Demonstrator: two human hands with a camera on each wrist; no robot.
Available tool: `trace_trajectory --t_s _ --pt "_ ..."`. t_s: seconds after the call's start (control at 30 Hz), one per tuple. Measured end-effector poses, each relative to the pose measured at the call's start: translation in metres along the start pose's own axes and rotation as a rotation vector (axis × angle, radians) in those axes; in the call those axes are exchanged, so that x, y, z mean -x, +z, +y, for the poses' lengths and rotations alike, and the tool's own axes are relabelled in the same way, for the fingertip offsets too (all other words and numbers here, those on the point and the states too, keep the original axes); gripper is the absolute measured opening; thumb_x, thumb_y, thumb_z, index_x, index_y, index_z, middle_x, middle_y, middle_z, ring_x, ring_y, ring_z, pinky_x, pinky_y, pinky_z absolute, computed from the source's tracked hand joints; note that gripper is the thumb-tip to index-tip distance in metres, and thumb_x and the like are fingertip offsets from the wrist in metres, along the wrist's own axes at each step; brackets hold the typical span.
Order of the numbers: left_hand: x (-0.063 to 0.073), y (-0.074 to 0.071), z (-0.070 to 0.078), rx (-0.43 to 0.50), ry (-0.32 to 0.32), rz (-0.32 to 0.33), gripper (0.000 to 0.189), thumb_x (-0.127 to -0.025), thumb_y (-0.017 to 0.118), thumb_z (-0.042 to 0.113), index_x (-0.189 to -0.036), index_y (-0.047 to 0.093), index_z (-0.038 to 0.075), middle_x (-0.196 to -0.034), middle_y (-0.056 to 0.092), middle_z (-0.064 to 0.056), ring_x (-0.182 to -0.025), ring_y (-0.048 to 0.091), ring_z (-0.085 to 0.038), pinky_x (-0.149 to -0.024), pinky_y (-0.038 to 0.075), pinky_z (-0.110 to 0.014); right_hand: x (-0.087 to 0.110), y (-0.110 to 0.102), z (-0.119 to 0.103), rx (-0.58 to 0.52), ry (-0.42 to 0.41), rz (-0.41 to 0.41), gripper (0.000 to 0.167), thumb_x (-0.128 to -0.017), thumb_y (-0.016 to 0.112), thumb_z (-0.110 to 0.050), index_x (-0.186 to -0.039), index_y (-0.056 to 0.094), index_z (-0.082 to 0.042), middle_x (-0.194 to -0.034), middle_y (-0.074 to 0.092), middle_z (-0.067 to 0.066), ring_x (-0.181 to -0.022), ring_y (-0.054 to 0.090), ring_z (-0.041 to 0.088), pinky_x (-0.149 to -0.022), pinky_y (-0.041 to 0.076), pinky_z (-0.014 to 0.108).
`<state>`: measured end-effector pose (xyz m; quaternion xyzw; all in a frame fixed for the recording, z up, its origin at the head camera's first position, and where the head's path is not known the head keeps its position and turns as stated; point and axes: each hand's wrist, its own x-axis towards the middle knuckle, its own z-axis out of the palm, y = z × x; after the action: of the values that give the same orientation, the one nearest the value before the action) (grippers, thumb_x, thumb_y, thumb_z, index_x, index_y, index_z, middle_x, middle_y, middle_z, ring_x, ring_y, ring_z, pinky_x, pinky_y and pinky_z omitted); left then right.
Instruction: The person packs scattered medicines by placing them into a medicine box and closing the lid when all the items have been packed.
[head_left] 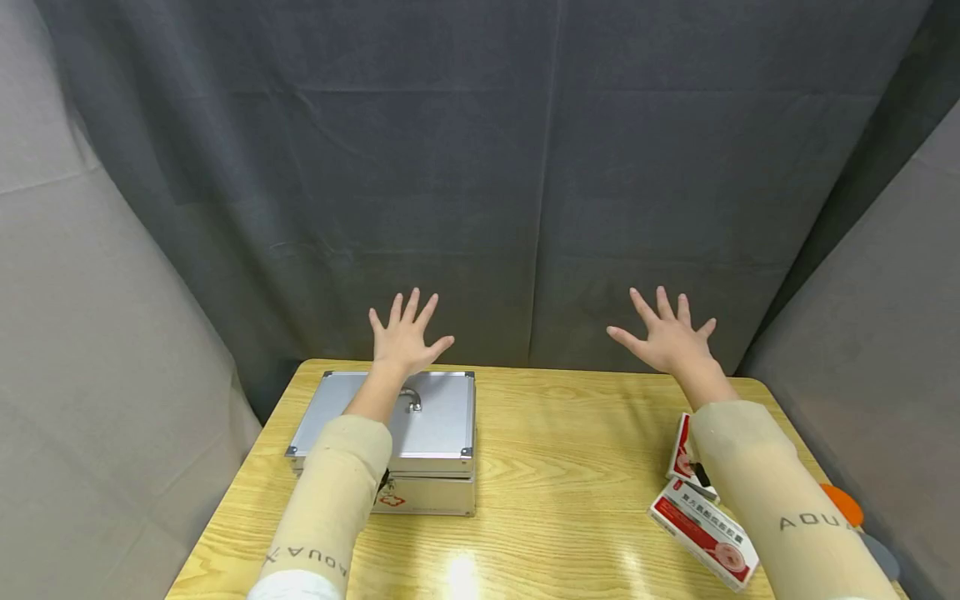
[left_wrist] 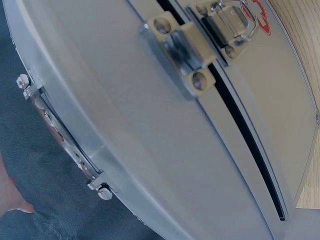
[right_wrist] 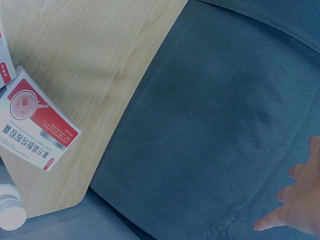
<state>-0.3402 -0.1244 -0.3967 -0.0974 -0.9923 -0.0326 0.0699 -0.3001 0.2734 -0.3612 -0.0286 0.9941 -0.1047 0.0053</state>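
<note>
My left hand (head_left: 405, 342) is held up with fingers spread, above the far part of a silver metal case (head_left: 442, 417). It holds nothing. The case's lid is down, with a handle (left_wrist: 65, 140) on top and a metal latch (left_wrist: 180, 55) at the front. A dark gap runs between lid and body in the left wrist view. My right hand (head_left: 671, 337) is also raised with spread fingers, beyond two medicine boxes, and holds nothing. The nearer red-and-white medicine box (head_left: 705, 533) lies flat; the other medicine box (head_left: 681, 454) is partly hidden by my sleeve.
A white-capped bottle (right_wrist: 11, 212) stands near the table's edge in the right wrist view. An orange object (head_left: 843, 504) and a grey one (head_left: 883, 557) show beside my right sleeve. Dark cloth (head_left: 480, 208) hangs behind the wooden table (head_left: 562, 467), with grey cloth at both sides.
</note>
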Motion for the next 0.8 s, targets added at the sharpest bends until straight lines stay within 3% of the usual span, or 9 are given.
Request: trace_trajectory --t_s 0.5,0.63,0.8 --pt "0.002 0.0 -0.006 0.028 -0.012 -0.006 0.079 -0.085 0.03 0.069 -0.147 0.0 0.032 -0.153 -0.009 0.0 -0.139 -0.007 -0.028 -0.102 -0.008 -0.062 0.0 0.002 0.0 0.003 -0.005 -0.003 0.09 -0.081 0.028 -0.074 -0.147 -0.004 -0.022 -0.148 -0.01 0.026 -0.13 -0.015 0.05 -0.086 -0.007 0.077" --pt "0.006 -0.001 -0.01 0.055 -0.009 0.022 0.078 -0.086 0.031 0.067 -0.148 0.003 0.03 -0.154 -0.003 -0.003 -0.14 -0.003 -0.029 -0.104 -0.005 -0.061 0.0 0.008 0.0 0.006 -0.02 0.126 0.084 -0.085 0.034 -0.068 -0.148 0.01 -0.017 -0.149 0.009 0.025 -0.133 0.006 0.047 -0.093 0.006 0.073" --pt "0.017 -0.004 -0.018 0.108 0.031 0.12 0.072 -0.088 0.042 0.057 -0.146 0.021 0.02 -0.15 0.021 -0.007 -0.136 0.018 -0.03 -0.106 0.011 -0.057 0.007 0.019 -0.007 -0.08 -0.063 0.349 0.059 -0.089 0.048 -0.044 -0.134 0.04 -0.007 -0.132 0.042 0.024 -0.117 0.038 0.045 -0.089 0.029 0.063"
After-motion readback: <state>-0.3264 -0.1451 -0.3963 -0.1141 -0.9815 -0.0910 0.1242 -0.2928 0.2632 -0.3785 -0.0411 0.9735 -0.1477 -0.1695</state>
